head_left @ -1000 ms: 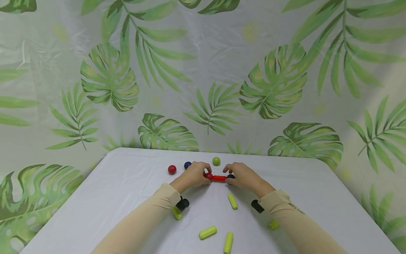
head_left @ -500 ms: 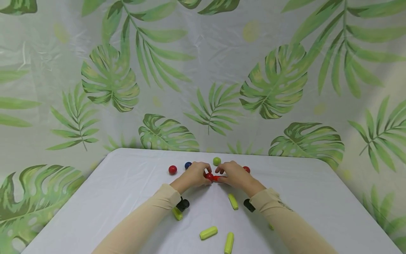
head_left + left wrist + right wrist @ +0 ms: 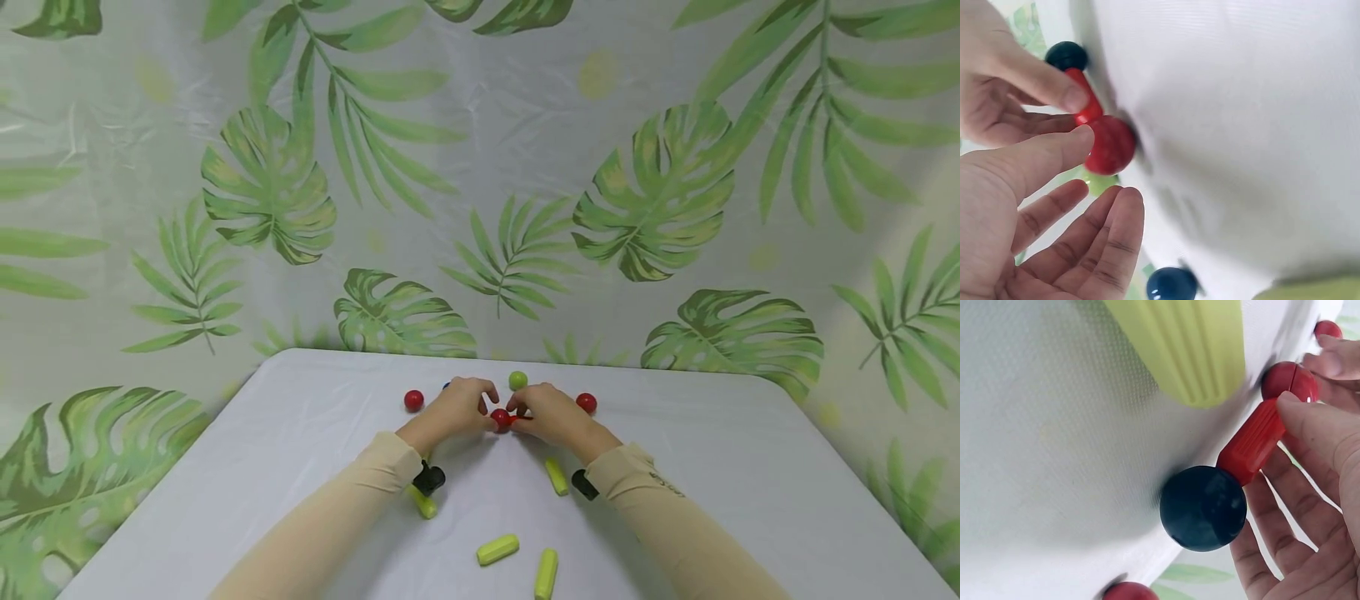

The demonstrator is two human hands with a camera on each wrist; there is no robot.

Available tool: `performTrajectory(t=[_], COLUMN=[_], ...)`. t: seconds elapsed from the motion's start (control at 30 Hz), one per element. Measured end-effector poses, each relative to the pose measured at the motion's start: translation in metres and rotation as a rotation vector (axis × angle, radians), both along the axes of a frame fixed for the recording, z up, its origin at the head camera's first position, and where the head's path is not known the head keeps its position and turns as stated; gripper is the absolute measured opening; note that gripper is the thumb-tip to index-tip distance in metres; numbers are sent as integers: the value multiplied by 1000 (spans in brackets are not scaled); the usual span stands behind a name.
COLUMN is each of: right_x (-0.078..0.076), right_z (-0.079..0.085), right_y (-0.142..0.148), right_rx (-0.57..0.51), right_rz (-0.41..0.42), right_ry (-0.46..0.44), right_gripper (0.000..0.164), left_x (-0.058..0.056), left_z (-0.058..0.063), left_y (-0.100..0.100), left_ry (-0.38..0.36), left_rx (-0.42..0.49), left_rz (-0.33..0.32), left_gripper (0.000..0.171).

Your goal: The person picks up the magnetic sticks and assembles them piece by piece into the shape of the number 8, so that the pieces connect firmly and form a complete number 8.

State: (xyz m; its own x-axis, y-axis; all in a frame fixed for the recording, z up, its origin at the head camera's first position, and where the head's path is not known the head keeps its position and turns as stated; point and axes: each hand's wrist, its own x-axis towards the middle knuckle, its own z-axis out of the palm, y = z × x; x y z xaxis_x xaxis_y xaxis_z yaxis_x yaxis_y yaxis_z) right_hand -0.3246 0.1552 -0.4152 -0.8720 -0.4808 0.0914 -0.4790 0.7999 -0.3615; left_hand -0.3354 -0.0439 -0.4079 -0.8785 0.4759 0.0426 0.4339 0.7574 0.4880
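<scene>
The right hand [image 3: 555,414] pinches a red stick [image 3: 1250,444] near the far side of a white counter [image 3: 720,467], its thumb on one face of the stick and its fingers behind; this grip is clamped on the stick. One end of the stick meets a red ball [image 3: 1113,147], the other a dark blue ball [image 3: 1204,508], so the three form a row. The left hand [image 3: 453,408] is at the red ball, thumb tip at the ball's side and fingers spread; its grip is apart, and whether the thumb touches is hard to tell. A green ball [image 3: 517,381] sits just beyond the hands. A second red ball [image 3: 413,401] lies to the left and a third red ball [image 3: 587,403] to the right, while a blue ball [image 3: 1172,284] is partly hidden behind the left hand. Nearer the person lie yellow-green sticks [image 3: 498,549], one partly covered by the left wrist's black camera [image 3: 429,479]. A leaf-print sheet [image 3: 525,167] hangs behind.
</scene>
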Motion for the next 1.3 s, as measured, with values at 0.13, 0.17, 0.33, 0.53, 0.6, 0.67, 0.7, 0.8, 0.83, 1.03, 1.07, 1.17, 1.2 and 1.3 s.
performTrajectory(t=[0.13,0.17,0.33,0.53,0.6,0.67,0.7,0.8,0.83,1.03,1.07,1.17,1.2,1.3], right_x=[-1,-1,-2,-2,-2,-3,-3,-4,-4,-4,-4,-3,-3,-4], right_z=[-2,-3,-4,-4,-4,-5,-5,-6,-7,-8,-8,-8,-8,-9], right_y=[1,1,1,1,1,0,0,0,0,0,0,-2,-3,-5], right_rx=[-6,-6,-5,-8,-7,-12,-15,-19,-17,-17,-19,-22,-26,-38], right_rz=[-9,-10,-21,-41,-41,-38,-37,-31,-26,-16,-17,2,4,13], right_ry=[-9,-11,-22,-64,-73,-83,-87,-89,-86,-72,-69,-58,-59,-65], right_gripper=[18,18,22,34,38,40,40,38,37,33,33,33,33,34], left_x=[6,8,24,44,52,60,64,77,81,98,100,107,109,115], left_z=[9,11,19,21,21,19,18,14,12,-2,-4,-11,-13,-17], left_y=[-5,-7,-17,-33,-39,-46,-49,-57,-59,-69,-70,-75,-77,-81], left_ry=[23,28,32,28,28,37,44,52,50,42,41,28,22,3], left_rx=[7,6,-22,-17,-8,-4,-6,-15,-20,-32,-30,-26,-20,15], left_rz=[-10,-8,-8,-26,-15,-1,7,44,63,162,168,193,199,197], left_gripper=[32,31,29,25,24,24,24,24,25,28,29,30,30,28])
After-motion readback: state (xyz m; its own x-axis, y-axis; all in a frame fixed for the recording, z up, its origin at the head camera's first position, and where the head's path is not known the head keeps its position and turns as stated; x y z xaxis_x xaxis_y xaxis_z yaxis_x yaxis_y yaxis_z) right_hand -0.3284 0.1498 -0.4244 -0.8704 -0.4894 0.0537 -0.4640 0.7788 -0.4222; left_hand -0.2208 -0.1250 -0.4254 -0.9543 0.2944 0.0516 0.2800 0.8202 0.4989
